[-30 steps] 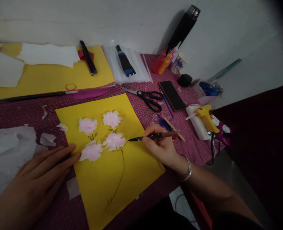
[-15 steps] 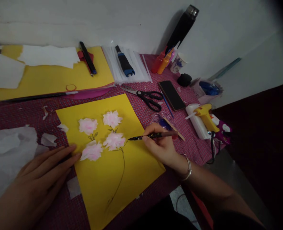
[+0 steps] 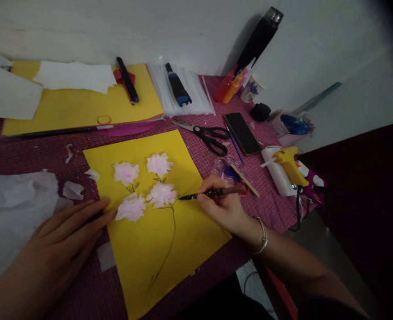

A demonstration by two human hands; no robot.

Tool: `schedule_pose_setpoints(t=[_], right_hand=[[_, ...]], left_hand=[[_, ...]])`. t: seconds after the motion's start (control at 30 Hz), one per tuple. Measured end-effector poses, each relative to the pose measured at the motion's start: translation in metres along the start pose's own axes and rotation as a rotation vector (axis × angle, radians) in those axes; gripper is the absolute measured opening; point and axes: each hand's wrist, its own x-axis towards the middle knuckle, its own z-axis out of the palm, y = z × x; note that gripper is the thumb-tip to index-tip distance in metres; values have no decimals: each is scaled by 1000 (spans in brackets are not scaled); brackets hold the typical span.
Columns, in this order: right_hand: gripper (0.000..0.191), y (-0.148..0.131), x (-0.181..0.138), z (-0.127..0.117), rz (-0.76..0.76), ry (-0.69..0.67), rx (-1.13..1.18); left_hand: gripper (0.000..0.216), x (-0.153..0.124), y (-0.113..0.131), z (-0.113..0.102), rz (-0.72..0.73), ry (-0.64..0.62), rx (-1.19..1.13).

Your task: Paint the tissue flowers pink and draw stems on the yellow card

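A yellow sheet of paper (image 3: 196, 231) lies tilted on the checked tablecloth. Several pink-and-white paper flowers (image 3: 126, 173) sit on its upper half, with small dark leaves and a long curved stem drawn beside and below them. My right hand (image 3: 221, 204) grips a dark patterned pen (image 3: 212, 193); its tip is at the sheet, just right of the lower right flower (image 3: 162, 195), by a short drawn line. My left hand (image 3: 69, 240) rests flat with fingers stretched out, fingertips on the sheet's left edge near the lower left flower (image 3: 131, 208).
Black-handled scissors (image 3: 212, 137), a phone (image 3: 242, 133) and a palette (image 3: 224, 169) with a wooden stick lie beyond my right hand. A yellow glue gun (image 3: 291, 165) stands farther right. White tissue paper (image 3: 16, 213) lies left. A dark bottle (image 3: 259, 40) stands by the wall.
The view has shifted slightly, so most things appear a little farther right. The pen tip has moved slightly down beside the lower right flower. My left hand stays at the sheet's edge.
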Motion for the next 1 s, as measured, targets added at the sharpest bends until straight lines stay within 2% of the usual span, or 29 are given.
schedule_pose_setpoints(t=[0.27, 0.5, 0.63, 0.77, 1.0], right_hand=[[11, 1, 0, -2, -21, 107, -5], [8, -2, -4, 1, -58, 13, 4], [8, -3, -10, 3, -109, -91, 67], [7, 0, -15, 7, -65, -179, 110], [6, 2, -15, 10, -6, -174, 89]], left_hand=[[61, -2, 1, 1, -44, -19, -2], [57, -2, 1, 1, -46, -16, -13], [53, -1, 3, 2, -46, -6, -10], [46, 4, 7, 0, -15, -9, -7], [43, 8, 10, -3, 40, 23, 20]])
